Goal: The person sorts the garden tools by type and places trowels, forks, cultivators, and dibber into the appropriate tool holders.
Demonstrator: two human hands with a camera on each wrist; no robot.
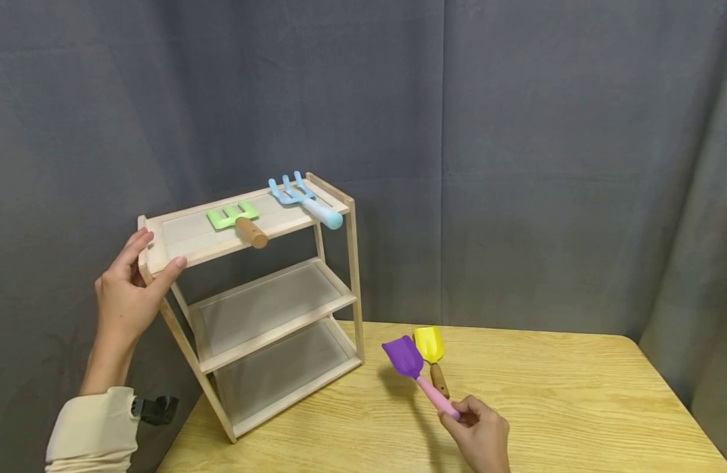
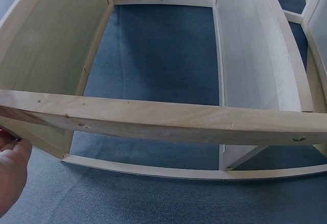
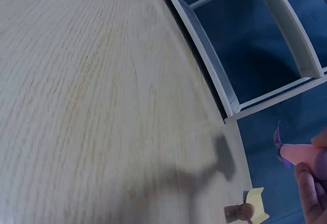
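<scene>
My left hand (image 1: 127,286) grips the top left corner of a small wooden shelf rack (image 1: 277,325), thumb over the front edge and fingers at the side. In the left wrist view, part of that hand (image 2: 13,175) shows beside the rack's wooden post (image 2: 168,122). My right hand (image 1: 478,433) pinches the pink handle end of a toy shovel (image 1: 404,358) with a purple blade, held above the table. Just behind it, a yellow toy shovel (image 1: 429,345) with a brown handle lies on the table. In the right wrist view the pink handle (image 3: 301,155) sits between thumb and fingers.
On the rack's top shelf lie a green toy rake (image 1: 233,215) with a brown handle and a blue toy fork (image 1: 295,194). Two lower shelves sit below. The rack stands at the left of the wooden table (image 1: 564,394), before a grey curtain (image 1: 546,164).
</scene>
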